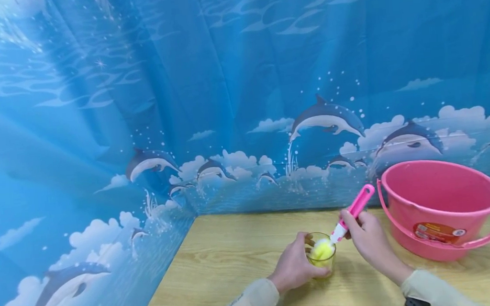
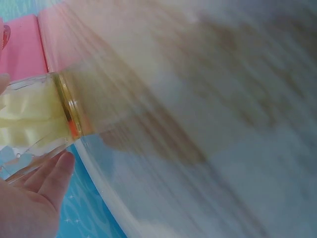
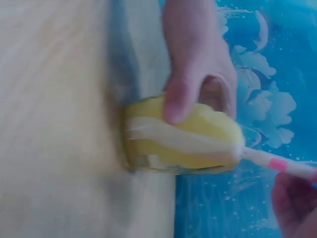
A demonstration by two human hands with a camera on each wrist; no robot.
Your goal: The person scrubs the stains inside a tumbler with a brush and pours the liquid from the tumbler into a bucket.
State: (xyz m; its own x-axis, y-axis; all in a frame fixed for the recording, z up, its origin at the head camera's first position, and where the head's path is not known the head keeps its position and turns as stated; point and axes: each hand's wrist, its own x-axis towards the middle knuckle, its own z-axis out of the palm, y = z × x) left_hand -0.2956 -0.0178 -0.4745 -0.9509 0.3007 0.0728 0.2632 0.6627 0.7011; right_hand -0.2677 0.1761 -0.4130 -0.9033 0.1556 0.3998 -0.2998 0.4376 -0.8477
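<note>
A clear glass cup stands on the wooden table, and my left hand grips it round the side, thumb at the front. Inside the cup sits the yellow and white sponge head of a cup brush, its tip down in the glass. My right hand holds the brush by its pink and white handle, which slants up to the right. From the right wrist, the sponge fills most of the cup. In the left wrist view the cup lies beside the left fingers.
A pink bucket with a pink handle and an orange label stands on the table, to the right of the right hand. Behind the table hangs a blue curtain printed with dolphins and clouds.
</note>
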